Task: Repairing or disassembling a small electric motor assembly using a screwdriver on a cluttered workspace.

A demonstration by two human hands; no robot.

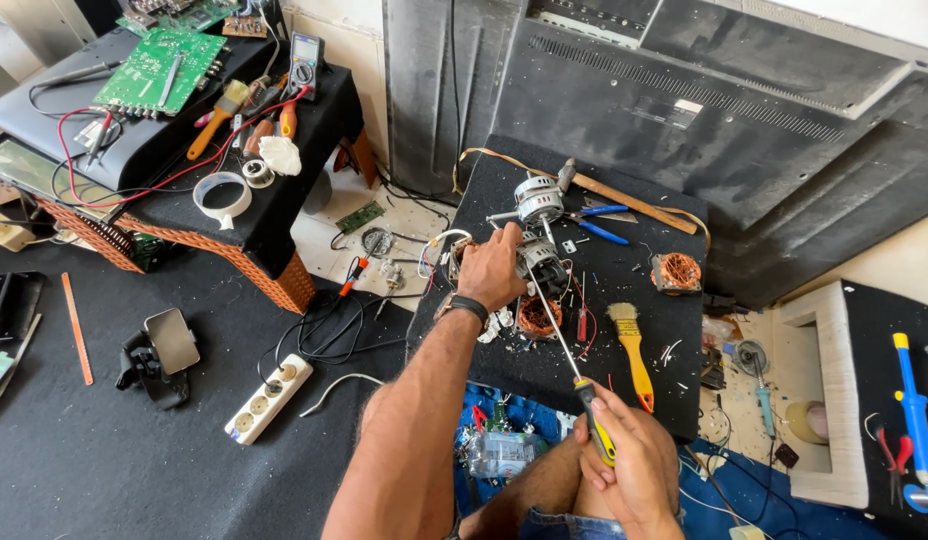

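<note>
Black felt bench (624, 280): left hand (492, 268) clamps the grey metal motor (540, 262); right hand (632, 450) fists a yellow-black-handled screwdriver (569, 362), shaft angled at it.

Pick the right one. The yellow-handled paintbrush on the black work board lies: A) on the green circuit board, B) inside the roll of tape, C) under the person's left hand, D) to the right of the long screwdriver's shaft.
D: the paintbrush lies flat on the black board, right of the screwdriver that the right hand holds, while the left hand rests on the small motor.
</note>
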